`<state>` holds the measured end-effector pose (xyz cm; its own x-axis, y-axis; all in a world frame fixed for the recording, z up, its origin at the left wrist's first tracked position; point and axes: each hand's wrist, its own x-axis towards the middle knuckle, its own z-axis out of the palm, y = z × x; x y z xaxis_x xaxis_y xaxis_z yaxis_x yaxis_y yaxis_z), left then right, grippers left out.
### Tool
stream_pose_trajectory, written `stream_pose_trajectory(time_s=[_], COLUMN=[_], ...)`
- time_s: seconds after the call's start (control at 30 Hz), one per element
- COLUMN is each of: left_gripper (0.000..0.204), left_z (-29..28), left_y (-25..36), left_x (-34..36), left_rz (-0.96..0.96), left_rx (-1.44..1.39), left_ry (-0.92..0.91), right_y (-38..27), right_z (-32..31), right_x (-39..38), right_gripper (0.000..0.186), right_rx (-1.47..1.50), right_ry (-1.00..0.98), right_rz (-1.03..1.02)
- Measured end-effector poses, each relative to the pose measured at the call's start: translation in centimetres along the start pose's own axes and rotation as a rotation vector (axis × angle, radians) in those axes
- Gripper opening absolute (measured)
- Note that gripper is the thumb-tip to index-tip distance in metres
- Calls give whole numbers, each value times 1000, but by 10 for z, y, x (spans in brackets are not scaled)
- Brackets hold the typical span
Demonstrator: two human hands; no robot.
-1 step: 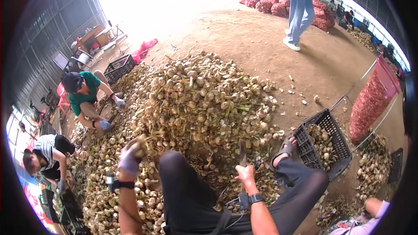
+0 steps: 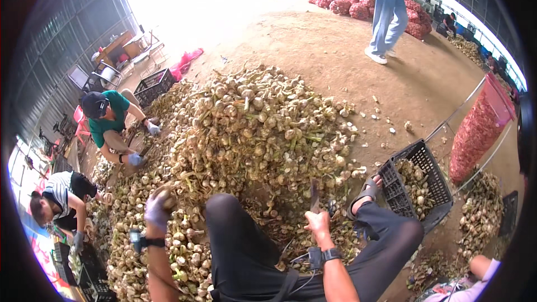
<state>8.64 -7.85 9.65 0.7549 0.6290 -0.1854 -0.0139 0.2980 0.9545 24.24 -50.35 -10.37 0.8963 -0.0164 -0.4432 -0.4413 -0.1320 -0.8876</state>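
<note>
Garlic bulbs with stems form a large heap point(image 2: 251, 117) in front of my knees and spread down the left side. My left hand point(image 2: 157, 211), in a pale glove, is closed around a garlic bulb point(image 2: 164, 194) over the near left part of the heap; motion blurs its edges. Between my knees, my bare right hand point(image 2: 319, 223) grips a knife point(image 2: 314, 194) by its handle, the dark blade pointing up and away from me. The fingers hide most of the handle. Trimmed stems and husks lie beneath the knife.
A black crate point(image 2: 439, 182) holding garlic stands beside my right foot. Beyond it, a full red net sack point(image 2: 478, 128) hangs in a metal frame. Two co-workers crouch at left, one in a green shirt point(image 2: 114, 117). Someone in jeans point(image 2: 386, 17) stands near stacked sacks.
My left hand has shifted left and slightly nearer to me with the garlic bulb. My right hand and the knife have barely moved. The jeans-clad legs have shifted slightly.
</note>
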Motion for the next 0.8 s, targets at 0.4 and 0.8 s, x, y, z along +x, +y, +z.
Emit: stream_pose_trajectory(time_s=[0.4, 0.8], left_gripper=[54, 80], left_z=[-172, -31], left_y=[-126, -272], left_x=[13, 214], left_rz=[-47, -368], left_rx=[1114, 1604], left_ry=[345, -109], right_y=[25, 31], right_z=[13, 42], right_x=[18, 22], right_gripper=[30, 20], right_rx=[187, 155], right_ry=[57, 22], right_rz=[110, 227])
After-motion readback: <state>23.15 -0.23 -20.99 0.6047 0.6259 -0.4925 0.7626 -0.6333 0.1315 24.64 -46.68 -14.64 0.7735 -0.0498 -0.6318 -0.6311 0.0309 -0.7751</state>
